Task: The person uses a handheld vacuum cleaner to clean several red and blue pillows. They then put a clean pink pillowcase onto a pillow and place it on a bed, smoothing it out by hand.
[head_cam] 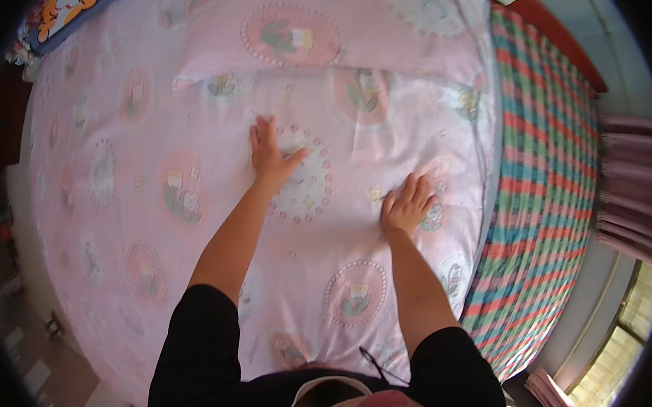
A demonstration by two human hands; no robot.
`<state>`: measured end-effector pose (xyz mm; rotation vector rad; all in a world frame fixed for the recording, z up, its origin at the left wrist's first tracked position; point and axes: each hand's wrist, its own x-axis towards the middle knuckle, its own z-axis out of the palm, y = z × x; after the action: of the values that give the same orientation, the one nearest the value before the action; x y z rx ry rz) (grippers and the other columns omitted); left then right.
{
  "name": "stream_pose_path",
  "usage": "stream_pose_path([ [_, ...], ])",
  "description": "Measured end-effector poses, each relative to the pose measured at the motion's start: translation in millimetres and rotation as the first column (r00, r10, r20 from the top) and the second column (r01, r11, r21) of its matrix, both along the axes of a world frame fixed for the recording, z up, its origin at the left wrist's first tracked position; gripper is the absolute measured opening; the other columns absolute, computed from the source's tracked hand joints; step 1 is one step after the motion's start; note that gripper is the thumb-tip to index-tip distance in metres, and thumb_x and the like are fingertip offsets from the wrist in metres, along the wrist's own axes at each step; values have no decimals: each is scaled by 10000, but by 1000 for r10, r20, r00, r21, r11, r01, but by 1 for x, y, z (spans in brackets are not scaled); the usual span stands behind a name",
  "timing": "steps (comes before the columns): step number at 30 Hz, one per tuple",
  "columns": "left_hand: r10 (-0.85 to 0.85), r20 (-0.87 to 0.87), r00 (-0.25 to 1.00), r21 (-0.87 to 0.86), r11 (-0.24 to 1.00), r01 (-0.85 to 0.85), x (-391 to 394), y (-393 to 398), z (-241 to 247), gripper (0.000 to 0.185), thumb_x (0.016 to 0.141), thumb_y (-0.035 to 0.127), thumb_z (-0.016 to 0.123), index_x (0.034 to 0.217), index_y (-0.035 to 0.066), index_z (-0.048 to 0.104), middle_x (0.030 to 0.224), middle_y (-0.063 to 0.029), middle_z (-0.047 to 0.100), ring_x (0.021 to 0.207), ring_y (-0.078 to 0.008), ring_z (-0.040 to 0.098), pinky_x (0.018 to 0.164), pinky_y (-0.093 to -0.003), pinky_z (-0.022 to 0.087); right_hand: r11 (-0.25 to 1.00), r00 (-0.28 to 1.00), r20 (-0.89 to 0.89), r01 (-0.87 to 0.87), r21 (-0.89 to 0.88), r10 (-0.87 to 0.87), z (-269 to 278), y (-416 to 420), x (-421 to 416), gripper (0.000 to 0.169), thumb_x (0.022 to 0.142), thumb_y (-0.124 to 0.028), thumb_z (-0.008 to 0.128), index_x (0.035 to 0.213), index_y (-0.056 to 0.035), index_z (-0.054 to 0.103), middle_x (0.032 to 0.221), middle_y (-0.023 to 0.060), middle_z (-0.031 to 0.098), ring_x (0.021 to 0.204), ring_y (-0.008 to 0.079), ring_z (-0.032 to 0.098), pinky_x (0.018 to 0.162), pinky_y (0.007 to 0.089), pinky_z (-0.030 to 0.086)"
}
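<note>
A pink bed sheet (215, 137) printed with flowers and ovals covers most of the bed before me. My left hand (271, 156) lies palm down on it, over the edge of a pale oval print ringed with pink dots. Lower and to the right, my right hand (407, 205) also rests flat on the fabric, fingers spread, beside a small flower print. Neither hand holds anything. Soft wrinkles run through the cloth around the right hand. Beyond both hands lies a pink pillow (361, 39) in a matching print.
A checked multicoloured blanket (543, 190) covers the strip along the bed's right side. Past it stand a red headboard (562, 38), a pink curtain (632, 179) and a window (620, 342). Blue cloth with an orange cartoon print (68, 15) lies at the upper left.
</note>
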<state>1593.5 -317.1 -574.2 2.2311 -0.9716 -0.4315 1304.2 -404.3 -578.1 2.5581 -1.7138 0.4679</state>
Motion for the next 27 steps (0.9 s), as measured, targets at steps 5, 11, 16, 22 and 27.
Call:
stream_pose_path([
  [5,34,48,998,287,957,-47,-15,-13,23,1023,602,451,771,1407,135,225,1485,-194,82,1369,-368,37,1029,-527,173,999,1000,13,4,33,-5,-5,-8,2,613,756,-331,500,1302,-62,422,1358,203,365,1296,351,287,1075,549,109],
  [11,220,216,951,-28,975,-220,12,-67,31,973,604,462,766,1395,180,273,1475,-217,100,1356,-387,88,986,-575,194,994,1000,-1,-5,113,5,-6,-4,6,632,736,-326,527,1297,-61,414,1358,206,351,1303,354,269,1074,564,95],
  [16,-89,403,911,335,940,-57,61,-177,67,909,626,458,756,1384,382,260,1503,-71,102,1362,-397,59,895,-756,190,996,1000,13,-1,86,0,-5,-5,4,615,751,-324,501,1295,-50,412,1355,196,356,1303,351,264,1074,564,96],
  [22,-203,347,916,478,878,13,84,-222,74,909,679,448,720,1413,366,191,1511,-56,49,1360,-411,45,831,-754,315,999,1000,-1,-3,33,3,-12,-9,-1,586,778,-350,454,1282,-52,429,1340,197,374,1279,365,307,1065,562,132],
  [27,-152,409,900,466,883,-63,102,-244,71,823,696,423,709,1390,344,274,1490,-66,142,1338,-408,144,894,-600,410,997,1000,-4,-29,68,29,-13,-8,2,611,769,-348,475,1298,-51,404,1344,207,362,1280,368,302,1061,569,136],
])
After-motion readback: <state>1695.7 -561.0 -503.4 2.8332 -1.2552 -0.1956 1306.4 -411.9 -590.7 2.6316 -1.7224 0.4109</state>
